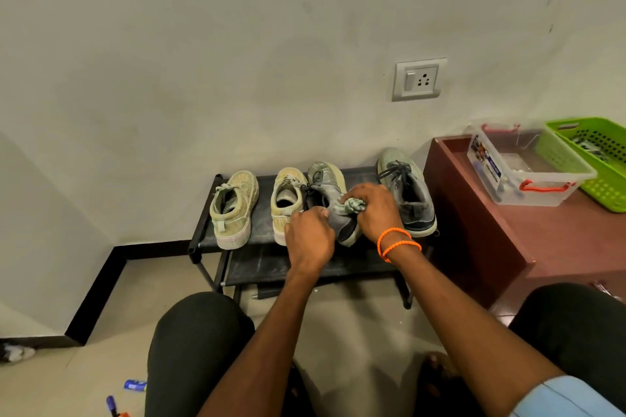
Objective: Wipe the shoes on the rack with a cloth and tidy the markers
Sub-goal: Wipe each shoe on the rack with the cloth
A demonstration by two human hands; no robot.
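We count 4 shoes on the black rack (264,261): 2 beige canvas ones and 2 grey lace-ups. Our left hand (310,237) grips the tilted grey shoe (330,200) at its heel, while our right hand (374,210) clutches a bunched cloth (352,206) against its side. 2 markers (135,385) lie on the floor.
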